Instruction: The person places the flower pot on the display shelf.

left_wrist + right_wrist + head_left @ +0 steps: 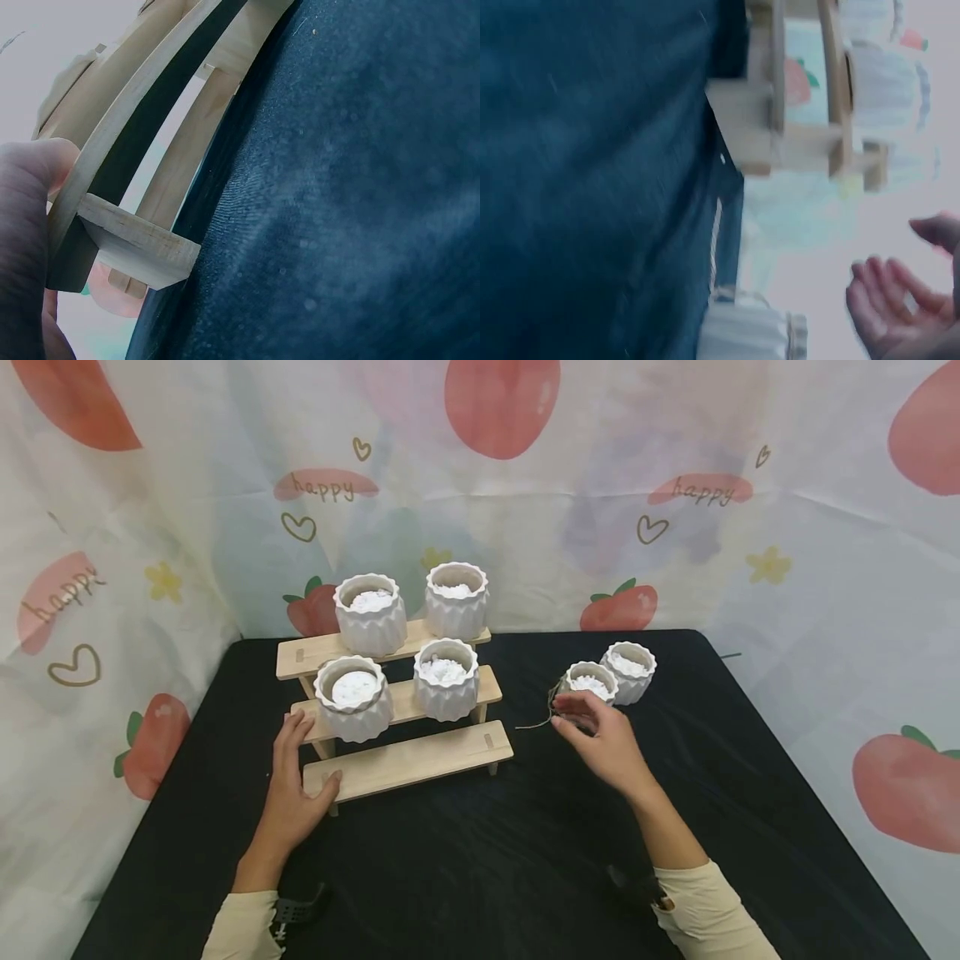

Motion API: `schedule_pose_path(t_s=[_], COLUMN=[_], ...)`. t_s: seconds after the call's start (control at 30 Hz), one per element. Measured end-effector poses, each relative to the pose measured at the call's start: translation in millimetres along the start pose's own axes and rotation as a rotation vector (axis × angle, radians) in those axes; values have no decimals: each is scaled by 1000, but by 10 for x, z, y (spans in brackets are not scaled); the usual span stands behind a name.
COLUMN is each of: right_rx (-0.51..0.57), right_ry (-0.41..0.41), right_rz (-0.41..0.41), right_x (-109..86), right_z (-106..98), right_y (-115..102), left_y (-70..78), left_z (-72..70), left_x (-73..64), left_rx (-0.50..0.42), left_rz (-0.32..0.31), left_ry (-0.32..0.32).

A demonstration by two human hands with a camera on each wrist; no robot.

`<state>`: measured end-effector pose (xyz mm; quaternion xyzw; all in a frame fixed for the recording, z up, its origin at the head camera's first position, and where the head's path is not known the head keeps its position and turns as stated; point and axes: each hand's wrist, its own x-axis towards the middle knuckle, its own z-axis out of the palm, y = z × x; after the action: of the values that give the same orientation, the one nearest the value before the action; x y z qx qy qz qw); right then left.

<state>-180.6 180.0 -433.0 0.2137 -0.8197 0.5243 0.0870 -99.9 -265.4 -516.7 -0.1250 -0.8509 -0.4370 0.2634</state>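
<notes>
Left hand (296, 789) grips a wooden stand (412, 764); right hand (606, 743), fingers (881, 300) loosely curved and apparently empty in a blurred wrist view, hovers by a pot (742, 334) on the tabletop (465, 868). Its trailing twine (715, 244), caught on a finger, could topple the pot.

Stand (408, 762) right of left hand (292, 797), four pots (447, 695) up on it, two more pots (636, 687) just past right hand (606, 743)
</notes>
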Motion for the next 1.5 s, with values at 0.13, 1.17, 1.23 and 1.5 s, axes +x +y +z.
schedule_pose_path(t_s=[0.13,1.17,1.23,1.5], right_rx=[-15,-173,-174,-182], right_ry=[130,362,384,437], right_rz=[164,414,412,446], right_x=[50,269,301,387], right_z=[-183,-120,-87,1], right_y=[68,611,626,616], left_y=[-13,-34,-35,-22], left_z=[-13,-32,-25,-2], left_x=[2,6,9,12], left_rx=[2,-5,-5,-12], left_rz=[-2,9,3,-13], left_ry=[1,3,0,-5])
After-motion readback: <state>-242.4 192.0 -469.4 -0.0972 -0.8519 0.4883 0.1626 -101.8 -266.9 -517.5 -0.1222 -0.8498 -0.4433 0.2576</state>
